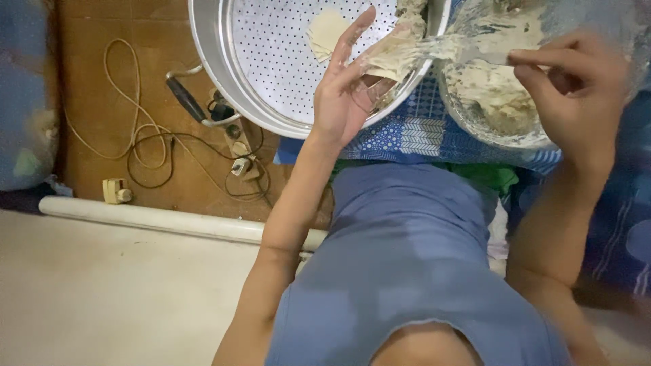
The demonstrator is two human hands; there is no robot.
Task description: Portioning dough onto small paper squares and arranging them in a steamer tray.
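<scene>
My left hand (346, 91) is raised palm up over the rim of a round metal steamer tray (271, 41) with a perforated floor. A thin pale wrapper (392, 59) smeared with filling lies across its fingers. My right hand (576, 85) is pinched on a blurred thin utensil (468, 49) whose tip reaches the wrapper. Below that hand stands a clear bowl (468, 125) with pale, speckled filling (495, 95). One folded pale piece (327, 30) lies on the tray floor.
A blue patterned cloth (407, 135) lies under tray and bowl. On the brown floor at the left are looped cables (146, 142), a power strip (237, 146) and a white plug (115, 191). A white pipe (156, 218) runs along the floor edge.
</scene>
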